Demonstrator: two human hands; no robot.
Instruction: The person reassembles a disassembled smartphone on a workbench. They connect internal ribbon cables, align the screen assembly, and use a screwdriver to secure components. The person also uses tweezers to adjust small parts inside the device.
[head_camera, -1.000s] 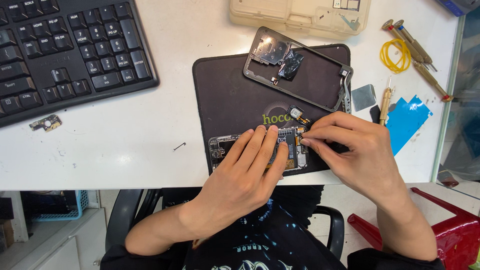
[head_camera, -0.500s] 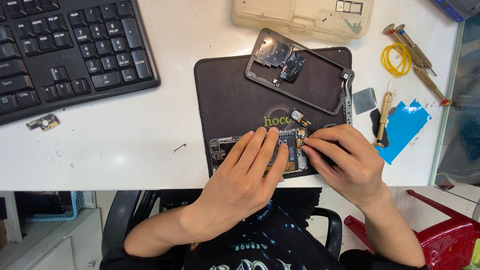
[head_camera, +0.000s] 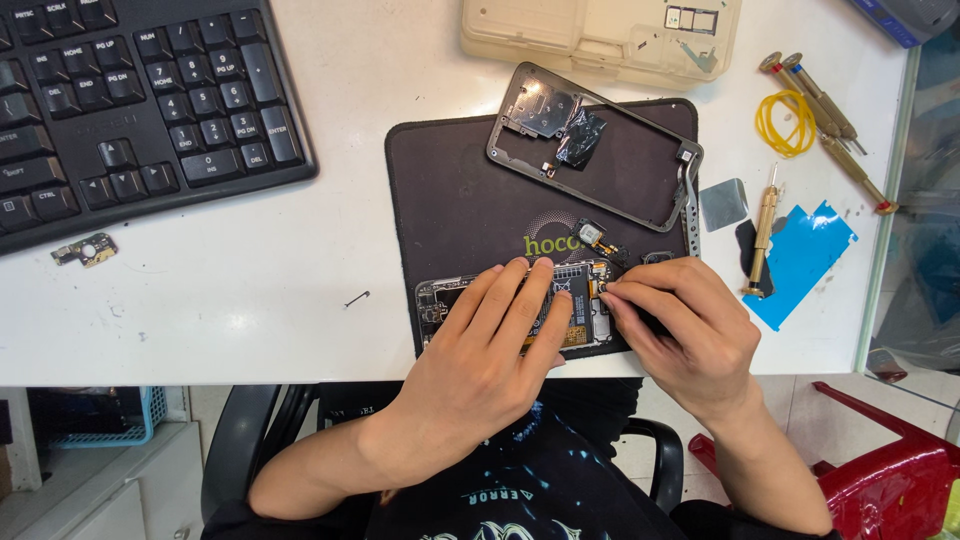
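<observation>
Left hand (head_camera: 500, 345) flat, open, pressing opened phone (head_camera: 520, 305); right hand (head_camera: 680, 320) pinching at its circuit board. Beyond on dark mat (head_camera: 450, 180): phone frame (head_camera: 640, 170), keyboard (head_camera: 130, 100), brass screwdrivers (head_camera: 765, 230).

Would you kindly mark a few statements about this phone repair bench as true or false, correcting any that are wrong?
1. The left hand lies flat on the opened phone. True.
2. The right hand holds the brass screwdriver. False: the screwdriver lies on the table, apart from the hand, whose fingertips pinch at the phone's inside.
3. The phone frame lies on the dark mat. True.
4. The keyboard sits on the mat. False: it rests on the table, left of the mat.
5. A yellow coil lies beside two screwdrivers. True.
</observation>
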